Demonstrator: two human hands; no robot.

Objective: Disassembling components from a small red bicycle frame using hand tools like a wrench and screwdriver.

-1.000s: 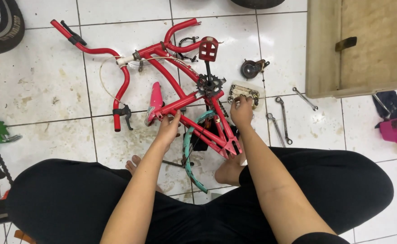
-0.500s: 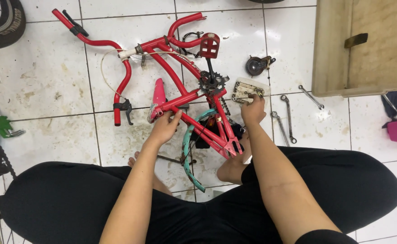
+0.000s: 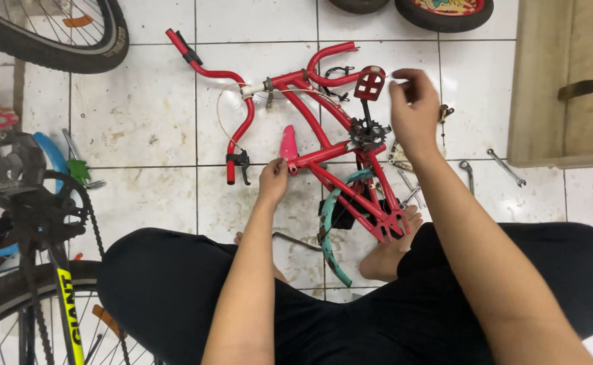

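red bike frame (image 3: 323, 142) lies flat on the white tiled floor (image 3: 141, 128), handlebars to the left. left hand (image 3: 273, 177) grips its seat tube beside the pink saddle (image 3: 288, 143). right hand (image 3: 413, 108) hovers loosely open right of the red pedal (image 3: 369, 83). wrenches (image 3: 506, 167) lie far right.

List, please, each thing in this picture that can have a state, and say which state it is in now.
red bicycle frame: lies flat on the tiles, no wheels on it.
red pedal: on its crank, pointing up.
teal mudguard: lies beside the frame's rear end.
left hand: grips the frame near the pink saddle.
right hand: raised, holds nothing visible.
spanners: lie loose on the floor.
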